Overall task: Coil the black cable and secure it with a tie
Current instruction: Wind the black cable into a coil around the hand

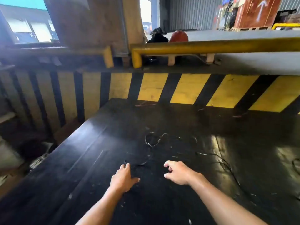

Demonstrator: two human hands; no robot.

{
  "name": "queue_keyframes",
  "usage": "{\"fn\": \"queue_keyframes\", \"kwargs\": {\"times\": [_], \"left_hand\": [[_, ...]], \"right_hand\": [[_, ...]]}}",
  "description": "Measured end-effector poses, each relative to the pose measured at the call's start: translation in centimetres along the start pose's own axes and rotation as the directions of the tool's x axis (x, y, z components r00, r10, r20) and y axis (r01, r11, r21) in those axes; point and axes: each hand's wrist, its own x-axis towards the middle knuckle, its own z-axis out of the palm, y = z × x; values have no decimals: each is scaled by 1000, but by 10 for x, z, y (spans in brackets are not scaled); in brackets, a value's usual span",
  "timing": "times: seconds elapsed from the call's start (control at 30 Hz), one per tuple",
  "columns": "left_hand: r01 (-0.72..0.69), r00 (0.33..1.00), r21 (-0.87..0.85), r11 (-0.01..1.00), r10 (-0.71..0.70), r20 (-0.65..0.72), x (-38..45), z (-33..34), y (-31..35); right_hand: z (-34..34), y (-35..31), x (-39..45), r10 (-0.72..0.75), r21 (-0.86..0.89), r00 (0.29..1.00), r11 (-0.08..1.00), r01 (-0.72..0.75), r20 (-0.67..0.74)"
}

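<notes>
Black on black makes this hard: from the head view, the thin black cable point(150, 140) lies in a loose loop on the dark rubber-topped bench point(90, 159), just beyond my hands. My left hand point(124, 176) rests flat and empty; my right hand point(177, 172) is half-curled, and I cannot tell whether it pinches a strand. I judge coiling barely begun; no tie is visible.

Two hands: left point(124, 176), right point(177, 172), lower centre. One black table point(81, 168). One thin wire loop point(151, 140), mid-frame. One dark cable point(227, 166), right side. Two yellow rails: upper left point(108, 56), upper right point(211, 46).
</notes>
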Motion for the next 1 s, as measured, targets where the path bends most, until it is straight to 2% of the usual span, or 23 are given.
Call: {"fn": "queue_keyframes", "kwargs": {"times": [0.07,0.13,0.2,0.27,0.37,0.47,0.53,0.67,0.8,0.87,0.93,1.0], "left_hand": [[51,999,-84,995,-50,11,-4,18,-11],[50,999,-72,996,-50,1,-15,34,-16],[-29,999,35,999,31,-38,-23,51,-17],[-126,990,69,990,130,-61,-30,59,-10],[-312,950,-76,947,313,9,-37,65,6],[-341,934,-152,928,353,62,-43,55,22],[-371,922,-132,919,381,63,-47,43,30],[-418,905,-199,887,424,-10,-52,9,51],[-481,873,-197,854,486,-25,-59,-43,82],[-464,881,-233,854,473,-23,-61,-74,98],[-411,896,-321,853,444,31,-70,-106,115],[-388,887,-339,857,447,118,-81,-135,132]], "right_hand": [[24,-10,19,-25,40,998,999,23,59],[47,-24,30,-62,90,991,995,51,121],[65,-34,39,-91,127,987,989,74,135],[75,-43,44,-121,133,985,986,103,127],[79,-42,43,-119,123,987,987,105,106],[69,-26,34,-52,120,998,992,48,30],[55,-18,24,-17,216,999,976,23,-30],[12,-18,3,-24,318,971,943,102,-240],[-44,-22,-27,-94,251,895,942,222,-436],[-74,-25,-45,-120,187,858,952,242,-499],[-101,-30,-65,-158,146,851,954,263,-501],[-125,-36,-86,-206,95,857,955,282,-473]]}}
